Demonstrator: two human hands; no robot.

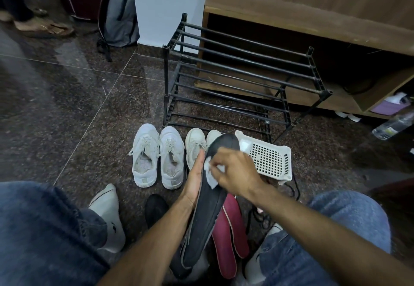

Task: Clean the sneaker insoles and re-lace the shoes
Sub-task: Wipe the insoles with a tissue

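Note:
A long black insole (206, 216) is held up in front of me. My left hand (194, 181) supports its left edge from behind, fingers fairly straight along it. My right hand (235, 171) pinches a small white wipe (210, 177) and presses it on the insole's upper part. Two maroon insoles (230, 234) lie on the floor under it. A pair of white sneakers (156, 158) stands ahead, laces in. A second white pair (196, 145) stands to its right, partly hidden by the insole.
A black metal shoe rack (237, 79) stands behind the shoes. A white perforated basket (268, 158) lies at the right. Black laces or cord (259, 216) lie near my right knee. A plastic bottle (394, 126) lies far right. Another person's sandalled foot (42, 27) is far left.

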